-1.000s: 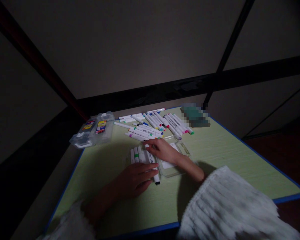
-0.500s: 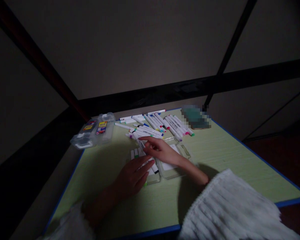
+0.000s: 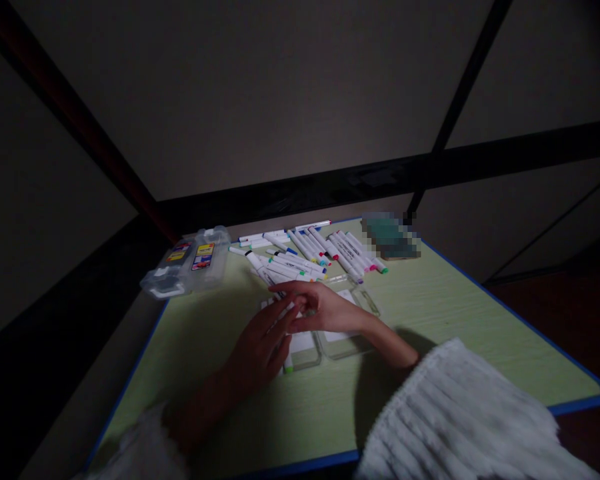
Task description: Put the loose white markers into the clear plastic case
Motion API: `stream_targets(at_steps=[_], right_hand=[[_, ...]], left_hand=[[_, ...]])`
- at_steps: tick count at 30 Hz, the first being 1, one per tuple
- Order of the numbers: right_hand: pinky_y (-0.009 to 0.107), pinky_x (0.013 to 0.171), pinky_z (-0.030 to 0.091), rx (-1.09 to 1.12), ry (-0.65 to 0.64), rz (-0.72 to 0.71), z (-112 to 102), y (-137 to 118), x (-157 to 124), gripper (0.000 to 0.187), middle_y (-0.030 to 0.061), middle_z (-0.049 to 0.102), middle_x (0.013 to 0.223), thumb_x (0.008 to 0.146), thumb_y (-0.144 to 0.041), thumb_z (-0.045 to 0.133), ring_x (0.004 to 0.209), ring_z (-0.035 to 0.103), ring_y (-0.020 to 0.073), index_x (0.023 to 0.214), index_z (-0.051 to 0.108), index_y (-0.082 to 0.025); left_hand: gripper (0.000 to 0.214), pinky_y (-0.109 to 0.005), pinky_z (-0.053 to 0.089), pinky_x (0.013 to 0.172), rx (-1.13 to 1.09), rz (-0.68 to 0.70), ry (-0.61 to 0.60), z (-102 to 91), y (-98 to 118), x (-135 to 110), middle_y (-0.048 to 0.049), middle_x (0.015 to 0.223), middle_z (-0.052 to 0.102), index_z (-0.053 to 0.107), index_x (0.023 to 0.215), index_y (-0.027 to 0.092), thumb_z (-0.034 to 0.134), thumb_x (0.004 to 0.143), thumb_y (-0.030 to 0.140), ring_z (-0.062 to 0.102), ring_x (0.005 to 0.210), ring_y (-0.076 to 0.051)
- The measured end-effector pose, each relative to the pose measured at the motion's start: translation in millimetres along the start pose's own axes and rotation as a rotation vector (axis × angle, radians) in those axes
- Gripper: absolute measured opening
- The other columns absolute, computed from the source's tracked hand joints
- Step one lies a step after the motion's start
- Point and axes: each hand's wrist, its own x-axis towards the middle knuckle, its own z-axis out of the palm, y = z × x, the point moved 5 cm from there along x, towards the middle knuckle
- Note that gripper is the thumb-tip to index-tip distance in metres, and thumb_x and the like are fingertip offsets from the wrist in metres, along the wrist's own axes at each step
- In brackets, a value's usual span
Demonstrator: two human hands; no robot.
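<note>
A white marker (image 3: 260, 265) with a black cap slants up and left from between my hands. My right hand (image 3: 323, 307) is closed on its lower end, thumb and fingers bent together. My left hand (image 3: 263, 340) meets it there, its fingers laid over the marker and against my right fingertips; the exact grip is partly hidden. Below both hands lies an opened clear plastic case (image 3: 347, 343) with white paper inside. A green-tipped marker (image 3: 289, 363) shows beneath my left hand; whether that hand touches it, I cannot tell.
Several white markers (image 3: 350, 252) with coloured caps lie spread over the back of the green table (image 3: 430, 333). A closed clear case (image 3: 213, 263) with labels is at the left edge. A teal rectangular object (image 3: 390, 235), pixelated, sits at back right. A wall stands behind.
The marker has slid up and left; its lower black end is now hidden behind my hands. My left hand has shifted slightly up, and the hands have come together.
</note>
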Motion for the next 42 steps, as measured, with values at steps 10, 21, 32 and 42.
stream_targets(at_steps=[10,21,32,42], right_hand=[[0.030,0.084,0.042,-0.418,0.168,-0.145,-16,-1,1,0.039,0.0068,0.059,0.109,0.073,-0.002,0.046,0.101,0.052,0.0163,0.107,0.057,-0.016],[0.033,0.088,0.039,-0.814,0.450,-0.065,-61,9,-8,0.038,0.0072,0.064,0.098,0.066,0.003,0.043,0.095,0.056,0.0190,0.093,0.063,-0.015],[0.025,0.079,0.040,-1.195,0.900,0.321,-149,15,-56,0.040,0.0109,0.064,0.098,0.067,0.000,0.042,0.088,0.059,0.0192,0.097,0.065,-0.014],[0.026,0.071,0.042,-1.204,0.950,0.441,-160,30,-64,0.032,0.0144,0.066,0.092,0.075,-0.009,0.044,0.081,0.062,0.0211,0.099,0.066,-0.014]], left_hand=[[0.049,-0.039,0.041,0.096,-0.031,-0.051,-0.036,3.6,-3,-2,-0.0133,0.134,0.039,0.033,0.130,0.019,0.044,0.082,0.013,0.039,0.123,-0.021],[0.030,-0.037,0.045,0.092,-0.033,-0.024,-0.053,0.8,2,1,-0.0141,0.132,0.043,0.048,0.111,0.016,0.043,0.082,0.012,0.044,0.118,-0.020],[0.025,-0.036,0.045,0.092,-0.023,0.002,-0.071,4.3,1,-2,-0.0142,0.129,0.046,0.052,0.105,0.015,0.044,0.081,0.012,0.046,0.116,-0.020],[0.023,-0.037,0.045,0.092,-0.054,-0.004,-0.085,4.1,2,-2,-0.0119,0.124,0.052,0.055,0.101,0.016,0.044,0.081,0.013,0.048,0.113,-0.020]])
